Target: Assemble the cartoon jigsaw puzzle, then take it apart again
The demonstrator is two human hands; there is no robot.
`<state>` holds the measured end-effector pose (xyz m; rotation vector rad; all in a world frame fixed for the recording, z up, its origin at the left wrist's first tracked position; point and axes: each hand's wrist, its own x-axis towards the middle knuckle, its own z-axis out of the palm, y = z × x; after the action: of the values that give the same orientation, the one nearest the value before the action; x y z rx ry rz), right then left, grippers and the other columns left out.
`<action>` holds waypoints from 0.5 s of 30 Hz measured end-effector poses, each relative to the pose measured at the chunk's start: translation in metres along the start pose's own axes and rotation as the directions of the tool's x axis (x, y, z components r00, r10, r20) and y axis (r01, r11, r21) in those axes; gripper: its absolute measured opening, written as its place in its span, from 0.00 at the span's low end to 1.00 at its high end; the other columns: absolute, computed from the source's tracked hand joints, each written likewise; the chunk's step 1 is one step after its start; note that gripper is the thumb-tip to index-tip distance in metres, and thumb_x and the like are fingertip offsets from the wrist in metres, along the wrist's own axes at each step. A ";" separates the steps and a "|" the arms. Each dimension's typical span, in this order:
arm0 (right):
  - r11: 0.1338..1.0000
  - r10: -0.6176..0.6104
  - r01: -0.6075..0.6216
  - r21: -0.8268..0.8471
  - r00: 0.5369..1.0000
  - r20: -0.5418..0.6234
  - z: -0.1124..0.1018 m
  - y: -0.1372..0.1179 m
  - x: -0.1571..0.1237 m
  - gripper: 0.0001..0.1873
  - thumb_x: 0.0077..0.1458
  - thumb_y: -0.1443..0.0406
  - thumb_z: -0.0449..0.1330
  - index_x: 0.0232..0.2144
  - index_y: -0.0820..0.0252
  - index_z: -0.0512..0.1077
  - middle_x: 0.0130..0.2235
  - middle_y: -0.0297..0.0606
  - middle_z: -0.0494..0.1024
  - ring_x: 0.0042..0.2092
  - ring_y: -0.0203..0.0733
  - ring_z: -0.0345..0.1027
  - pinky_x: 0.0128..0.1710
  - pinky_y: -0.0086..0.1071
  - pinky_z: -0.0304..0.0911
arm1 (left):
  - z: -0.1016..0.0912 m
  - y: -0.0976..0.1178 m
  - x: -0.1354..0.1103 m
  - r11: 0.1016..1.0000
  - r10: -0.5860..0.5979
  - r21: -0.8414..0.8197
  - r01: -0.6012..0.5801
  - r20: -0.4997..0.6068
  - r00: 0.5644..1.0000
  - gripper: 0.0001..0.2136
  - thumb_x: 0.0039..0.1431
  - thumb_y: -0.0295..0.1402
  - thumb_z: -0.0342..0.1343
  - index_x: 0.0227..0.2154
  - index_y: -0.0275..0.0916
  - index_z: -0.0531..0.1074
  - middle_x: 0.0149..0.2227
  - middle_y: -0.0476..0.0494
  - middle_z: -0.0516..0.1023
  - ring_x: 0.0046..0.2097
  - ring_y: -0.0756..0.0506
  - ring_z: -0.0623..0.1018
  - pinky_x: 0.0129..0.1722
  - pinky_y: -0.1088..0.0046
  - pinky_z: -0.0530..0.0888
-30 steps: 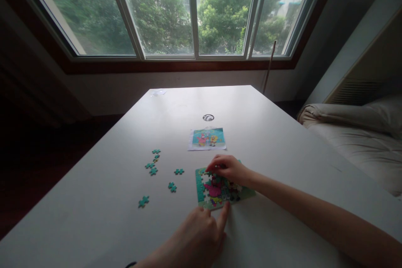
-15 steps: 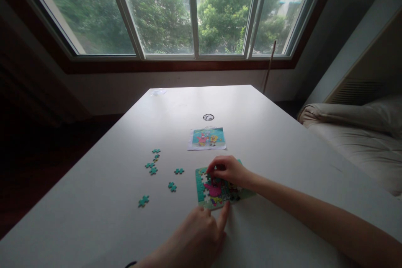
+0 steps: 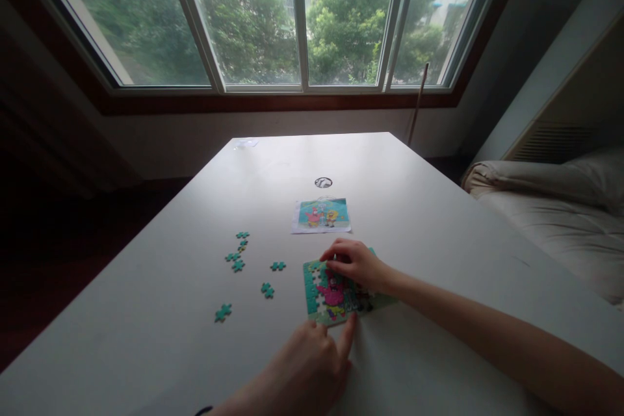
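Observation:
A partly assembled jigsaw puzzle (image 3: 333, 296) with a pink cartoon figure and a green border lies in front of me; pale gaps show around the figure. My right hand (image 3: 355, 262) reaches over its upper part, fingers bent and tips close together at the upper left. They appear to pinch a small puzzle piece, mostly hidden by the fingers. At the near edge, my left hand (image 3: 316, 354) rests with the index finger stretched along the border and the thumb side apart, holding nothing. The right part of the puzzle is covered by my right hand and forearm.
Several loose green puzzle pieces (image 3: 237, 265) lie left of the puzzle on the white table (image 3: 160, 286). Beyond it are a printed reference picture (image 3: 324, 214) and a round table inset (image 3: 323, 182). Clear plastic (image 3: 245, 143) lies at the far edge; a bed (image 3: 556, 221) stands right.
My right hand has shifted slightly up, and its fingertips have lifted off the pink figure, showing more of it. My left hand and the loose pieces stay put.

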<state>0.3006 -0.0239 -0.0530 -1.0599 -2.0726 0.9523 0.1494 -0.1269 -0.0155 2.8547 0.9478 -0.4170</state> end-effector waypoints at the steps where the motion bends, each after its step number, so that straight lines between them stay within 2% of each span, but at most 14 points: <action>1: 1.000 0.014 -0.014 0.004 1.000 -0.010 -0.001 0.000 0.001 0.10 0.48 0.73 0.56 0.33 0.61 0.75 0.31 0.35 0.71 0.31 0.33 0.63 0.33 0.26 0.59 | 0.000 0.000 0.000 1.000 -0.002 0.000 0.002 -0.008 1.000 0.23 0.60 0.27 0.43 0.58 0.26 0.51 0.33 0.33 0.76 0.33 0.39 0.75 0.31 0.63 0.74; 7: 0.996 0.044 -0.046 0.083 0.999 0.022 -0.006 0.002 0.005 0.13 0.45 0.77 0.53 0.29 0.63 0.75 0.31 0.34 0.72 0.34 0.35 0.63 0.35 0.27 0.58 | 0.002 -0.002 -0.001 1.000 0.003 -0.027 -0.004 -0.022 1.000 0.23 0.60 0.26 0.43 0.58 0.26 0.51 0.34 0.32 0.76 0.34 0.39 0.75 0.32 0.64 0.74; 15: 0.994 0.035 -0.043 0.097 0.996 0.078 -0.009 -0.003 0.003 0.12 0.42 0.77 0.53 0.24 0.63 0.75 0.28 0.32 0.67 0.30 0.32 0.60 0.30 0.25 0.56 | 0.001 -0.001 0.001 1.000 -0.008 -0.011 0.008 0.000 1.000 0.24 0.60 0.27 0.43 0.58 0.26 0.50 0.35 0.32 0.76 0.34 0.39 0.75 0.33 0.64 0.74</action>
<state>0.3045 -0.0197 -0.0448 -1.0303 -2.0494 1.1191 0.1491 -0.1260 -0.0164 2.8418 0.9591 -0.4114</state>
